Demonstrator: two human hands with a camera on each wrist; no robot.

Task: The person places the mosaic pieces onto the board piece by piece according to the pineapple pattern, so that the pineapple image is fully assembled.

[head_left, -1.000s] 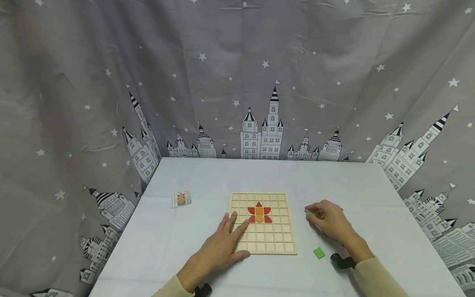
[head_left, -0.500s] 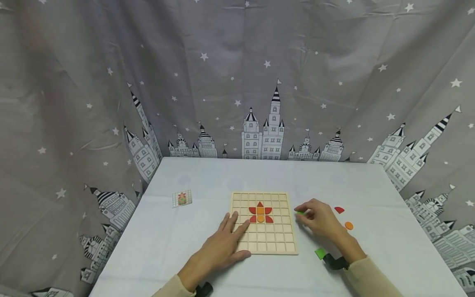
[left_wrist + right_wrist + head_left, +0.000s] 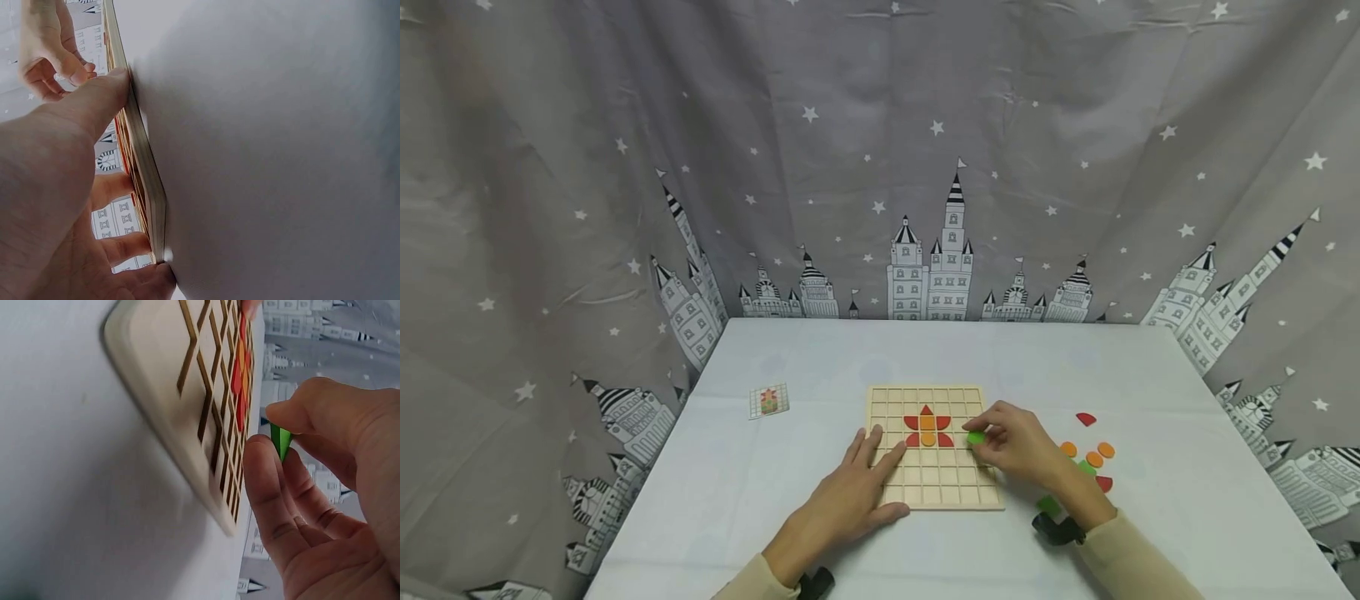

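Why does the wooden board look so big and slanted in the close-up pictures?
In the right wrist view the wooden board sits close to the camera, tilted and slightly blurred; in the left wrist view it shows edge-on; the head view shows it flat, evenly lit.

We see a white cloth-covered table point(image 3: 820, 358) bearing a wooden grid board point(image 3: 934, 483), a small pattern card point(image 3: 768, 402), and loose red, orange and green pieces point(image 3: 1094, 458).

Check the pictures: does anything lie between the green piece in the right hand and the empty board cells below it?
Nothing visible does. The right hand pinches the green piece just above the wooden board, right of the red and orange pieces; the cells beneath look bare.
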